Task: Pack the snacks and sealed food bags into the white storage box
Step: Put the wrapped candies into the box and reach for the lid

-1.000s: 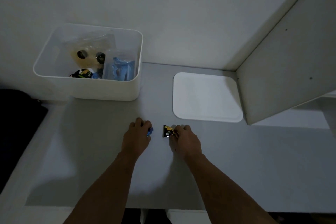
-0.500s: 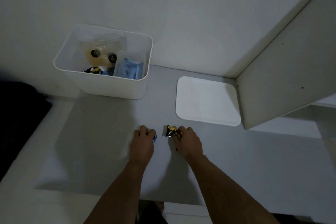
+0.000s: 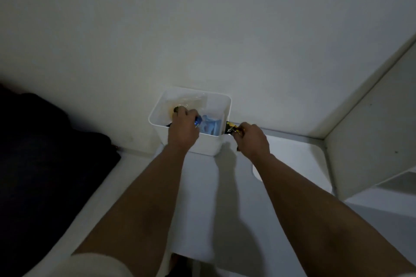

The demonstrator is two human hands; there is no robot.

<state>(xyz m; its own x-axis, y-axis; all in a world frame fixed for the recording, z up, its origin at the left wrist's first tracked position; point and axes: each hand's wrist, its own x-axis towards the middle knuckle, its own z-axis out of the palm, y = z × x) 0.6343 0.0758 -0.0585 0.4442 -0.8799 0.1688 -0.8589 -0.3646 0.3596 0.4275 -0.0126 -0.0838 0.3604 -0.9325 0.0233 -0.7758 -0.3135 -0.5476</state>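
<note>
The white storage box [image 3: 226, 105] stands against the wall at the back of the grey table. Inside it lie a clear sealed bag [image 3: 191, 101] with yellowish contents and a blue packet [image 3: 211, 127]. My left hand [image 3: 183, 128] is over the box's front part, closed around a small blue snack [image 3: 198, 122]. My right hand [image 3: 252, 140] hovers just right of the box's right wall, gripping a black-and-yellow snack packet [image 3: 231, 130] that touches or nearly touches the rim.
The box's white lid [image 3: 256, 171] lies flat on the table, mostly hidden under my right forearm. A tall white panel [image 3: 369, 141] rises on the right. A dark mass [image 3: 45, 153] lies left of the table.
Both hands lifted their snacks off the table and moved forward to the box; the left is now above it, the right beside its right wall. The view has tilted upward.
</note>
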